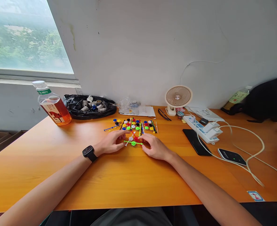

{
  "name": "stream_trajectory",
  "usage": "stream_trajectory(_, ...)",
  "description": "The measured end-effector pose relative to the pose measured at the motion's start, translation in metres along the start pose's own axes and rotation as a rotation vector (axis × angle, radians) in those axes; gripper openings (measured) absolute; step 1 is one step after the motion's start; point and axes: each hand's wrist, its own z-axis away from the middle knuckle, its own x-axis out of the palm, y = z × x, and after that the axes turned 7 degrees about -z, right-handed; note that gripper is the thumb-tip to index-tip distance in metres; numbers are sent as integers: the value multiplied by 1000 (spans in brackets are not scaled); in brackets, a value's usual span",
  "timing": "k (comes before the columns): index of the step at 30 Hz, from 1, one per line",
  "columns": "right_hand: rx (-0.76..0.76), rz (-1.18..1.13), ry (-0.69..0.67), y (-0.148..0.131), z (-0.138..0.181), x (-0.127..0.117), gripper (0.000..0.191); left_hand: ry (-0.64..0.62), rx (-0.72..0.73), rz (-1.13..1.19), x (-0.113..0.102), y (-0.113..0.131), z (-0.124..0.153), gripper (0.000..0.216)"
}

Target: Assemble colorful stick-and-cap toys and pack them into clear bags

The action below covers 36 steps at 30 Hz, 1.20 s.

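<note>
On the table between my hands lie three plastic spinner arrows on round bases: a green spinner in front, a white spinner behind it to the left and a red spinner behind to the right. They sit close together, with arrows crossing. My left hand is at their left, thumb and index finger apart, the thumb close to the green arrow's left tip. My right hand is at their right, its index finger at the red spinner and its thumb beside the green arrow's right end. Whether the fingertips press is unclear.
Behind lie rows of coloured round pieces and loose arrows. A bottle, a black bag of grey fittings, a small fan, a power strip with cables and a black phone stand around.
</note>
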Motion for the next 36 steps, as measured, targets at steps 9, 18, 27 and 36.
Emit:
stream_trajectory(9, -1, 4, 11, -3, 0, 0, 33, 13, 15, -17, 0, 1, 0, 55)
stream_trajectory(18, 6, 15, 21, -7, 0, -1, 31, 15, 54, -57, -1, 2, 1, 54)
stream_trajectory(27, 15, -21, 41, -8, 0, -1, 28, 20, 28, -25, -1, 3, 1, 54)
stream_trajectory(36, 35, -25, 41, -5, 0, 0, 27, 5, 29, -37, -1, 1, 1, 54)
